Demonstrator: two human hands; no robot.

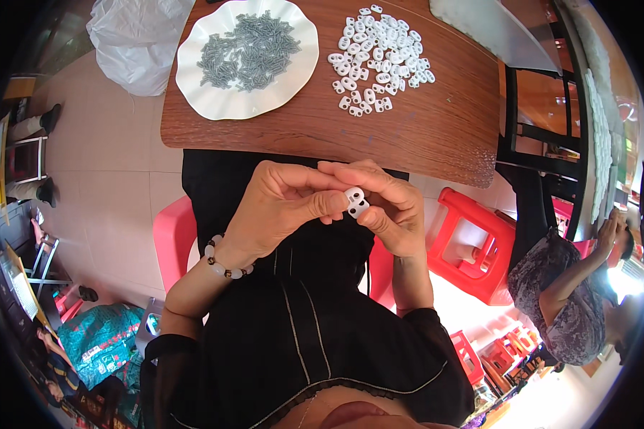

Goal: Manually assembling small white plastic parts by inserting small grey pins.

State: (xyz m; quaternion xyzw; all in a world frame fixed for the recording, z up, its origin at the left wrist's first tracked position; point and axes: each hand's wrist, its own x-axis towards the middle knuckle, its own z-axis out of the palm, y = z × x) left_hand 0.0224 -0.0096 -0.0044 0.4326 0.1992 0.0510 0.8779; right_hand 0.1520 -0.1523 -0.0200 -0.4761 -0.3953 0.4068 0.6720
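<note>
Counting the held stuff first: one white piece (pixel 355 203) with dark holes is gripped by the right hand (pixel 393 204), between thumb and fingers. Its left side is met by the bent thumb and fingers of the left hand (pixel 283 207); whether anything else is pinched there can't be told, tbh. One beaded bracelet (pixel 225 267) is worn on the left wrist. Beyond the right hand, dozens of loose white pieces (pixel 379 61) are heaped on one brown table (pixel 322 136), too overlapped to be counted exactly. Beyond the left hand, one scalloped white plate (pixel 215 107) is piled with small grey pieces (pixel 254 53), way too many to be counted.
</note>
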